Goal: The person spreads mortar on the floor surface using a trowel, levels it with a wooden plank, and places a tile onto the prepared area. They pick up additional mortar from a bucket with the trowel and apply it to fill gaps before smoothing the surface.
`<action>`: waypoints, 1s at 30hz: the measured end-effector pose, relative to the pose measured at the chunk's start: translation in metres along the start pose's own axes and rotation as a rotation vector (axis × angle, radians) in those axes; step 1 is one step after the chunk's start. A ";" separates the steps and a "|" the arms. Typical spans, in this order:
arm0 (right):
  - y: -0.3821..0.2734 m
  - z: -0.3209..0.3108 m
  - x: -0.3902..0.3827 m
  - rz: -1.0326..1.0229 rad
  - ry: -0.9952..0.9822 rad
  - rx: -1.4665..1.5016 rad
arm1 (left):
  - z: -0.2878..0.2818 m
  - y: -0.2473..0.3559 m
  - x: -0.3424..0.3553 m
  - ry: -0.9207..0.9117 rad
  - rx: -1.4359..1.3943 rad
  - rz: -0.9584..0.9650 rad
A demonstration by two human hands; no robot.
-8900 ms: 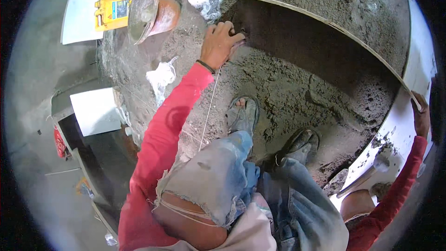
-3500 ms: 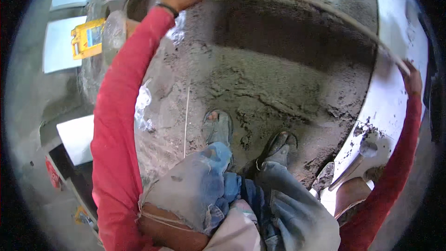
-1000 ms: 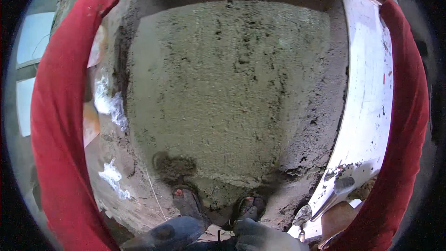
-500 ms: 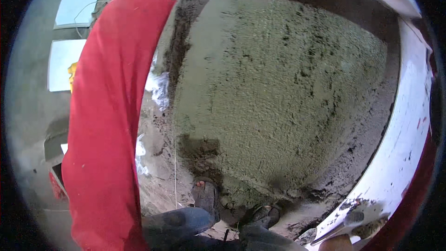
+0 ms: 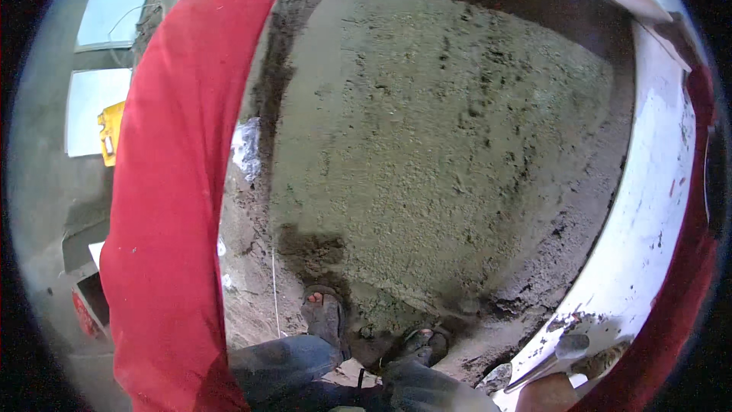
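My left arm, in a red sleeve, stretches up the left side and leaves at the top edge, so my left hand is out of sight. Another red sleeve follows the right rim. Beside its lower end is a patch of bare skin, cut off by the bottom edge. Next to that lies a mud-spattered grey thing with a thin edge; I cannot make out its kind, or whether the skin is my right hand. Between the arms spreads a bed of wet grey mortar, smoother on its left.
My sandalled feet stand at the mortar's near edge, beside a dark damp patch. A white board, spattered with mud, borders the right. Crumpled white plastic, a taut string, white panels and a yellow object lie leftward.
The scene has shifted slightly left in the picture, and more of the yellow object shows past my left sleeve. The mortar surface looks the same.
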State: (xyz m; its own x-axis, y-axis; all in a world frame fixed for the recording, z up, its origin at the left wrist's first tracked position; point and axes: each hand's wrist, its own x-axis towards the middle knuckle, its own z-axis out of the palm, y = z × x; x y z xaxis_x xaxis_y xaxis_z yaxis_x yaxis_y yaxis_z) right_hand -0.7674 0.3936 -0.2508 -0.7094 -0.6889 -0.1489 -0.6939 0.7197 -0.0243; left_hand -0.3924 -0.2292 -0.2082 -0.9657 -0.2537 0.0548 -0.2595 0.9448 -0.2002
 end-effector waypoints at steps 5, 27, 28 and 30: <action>-0.053 0.010 -0.020 0.001 -0.010 0.155 | 0.019 -0.053 -0.009 -0.097 0.008 0.131; -0.213 0.036 -0.379 -0.071 0.162 0.074 | -0.064 0.063 -0.379 -0.343 -0.363 0.158; -0.225 0.041 -0.397 -0.027 0.130 0.032 | -0.061 0.061 -0.403 -0.287 -0.376 0.173; -0.258 0.032 -0.427 0.091 0.021 0.039 | -0.068 0.070 -0.436 -0.194 -0.436 0.255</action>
State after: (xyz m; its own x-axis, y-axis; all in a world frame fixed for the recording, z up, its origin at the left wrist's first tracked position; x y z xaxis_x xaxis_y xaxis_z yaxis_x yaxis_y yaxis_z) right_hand -0.2813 0.5052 -0.2121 -0.7721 -0.6217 -0.1316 -0.6212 0.7821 -0.0505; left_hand 0.0106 -0.0387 -0.1791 -0.9912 0.0007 -0.1327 -0.0318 0.9695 0.2429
